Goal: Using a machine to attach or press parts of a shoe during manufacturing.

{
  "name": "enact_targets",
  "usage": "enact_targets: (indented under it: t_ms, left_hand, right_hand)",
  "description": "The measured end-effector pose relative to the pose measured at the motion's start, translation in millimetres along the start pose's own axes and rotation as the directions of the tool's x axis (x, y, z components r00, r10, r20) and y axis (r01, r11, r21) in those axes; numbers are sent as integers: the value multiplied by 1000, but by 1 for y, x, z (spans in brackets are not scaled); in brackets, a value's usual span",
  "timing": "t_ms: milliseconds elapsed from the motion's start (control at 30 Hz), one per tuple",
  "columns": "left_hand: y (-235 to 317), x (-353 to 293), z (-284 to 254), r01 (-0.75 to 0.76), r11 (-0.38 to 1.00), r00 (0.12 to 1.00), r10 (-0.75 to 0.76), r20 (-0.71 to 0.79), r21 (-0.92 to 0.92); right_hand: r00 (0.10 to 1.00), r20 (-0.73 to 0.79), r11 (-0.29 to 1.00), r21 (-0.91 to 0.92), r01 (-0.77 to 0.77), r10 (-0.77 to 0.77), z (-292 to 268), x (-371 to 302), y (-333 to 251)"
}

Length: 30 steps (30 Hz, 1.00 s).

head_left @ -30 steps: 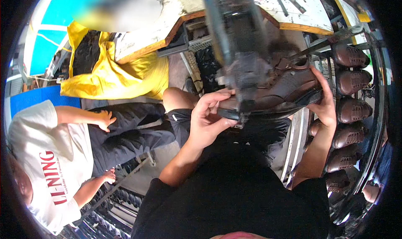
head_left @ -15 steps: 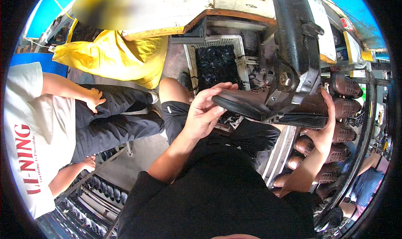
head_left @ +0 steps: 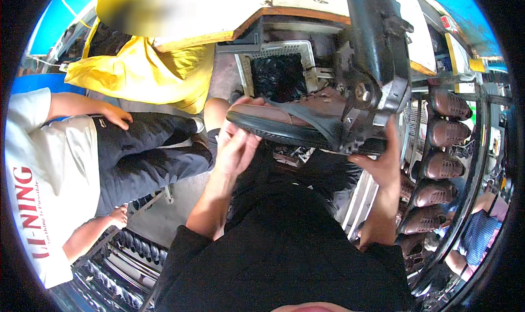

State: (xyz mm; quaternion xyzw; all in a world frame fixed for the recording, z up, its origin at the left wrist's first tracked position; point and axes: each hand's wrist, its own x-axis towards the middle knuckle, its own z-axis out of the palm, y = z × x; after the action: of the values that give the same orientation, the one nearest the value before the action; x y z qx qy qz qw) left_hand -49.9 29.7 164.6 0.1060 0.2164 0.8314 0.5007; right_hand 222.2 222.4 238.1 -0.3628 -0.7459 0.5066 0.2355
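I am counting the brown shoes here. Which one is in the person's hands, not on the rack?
The brown shoe under the dark machine, held by left hand and right hand. The others stand in a row on the rack.

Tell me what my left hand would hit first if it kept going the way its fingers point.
The left hand already touches the toe of the brown shoe, so the shoe blocks it. Beyond the shoe lies a dark-filled crate, though depth is unclear.

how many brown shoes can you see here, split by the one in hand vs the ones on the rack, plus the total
Brown shoe held in the machine by the left hand and right hand: 1
Brown shoes lined up on the rack at the right: 5 clearly visible; any lower ones are too dark to tell
Total: 6
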Motion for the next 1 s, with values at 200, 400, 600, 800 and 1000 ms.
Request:
enact_targets:
  t_ms: [200,400,600,800,1000]
  left_hand:
    - [-25,8,20,-110,887,989,53,139,449]
    - [-29,9,46,-57,829,976,-71,206,556]
    - [-27,9,45,-149,727,975,-5,222,670]
    - [-34,8,61,-117,743,973,-47,227,658]
    - [-54,19,78,-38,799,963,-131,236,600]
  right_hand:
    - [937,162,950,-41,-309,311,12,-12,98]
    - [973,109,963,155,-219,203,37,-11,83]
    - [972,125,975,-70,209,-200,52,-7,36]
    - [949,184,966,-2,260,-255,58,5,29]
    - [886,183,879,-146,453,-426,13,14,7]
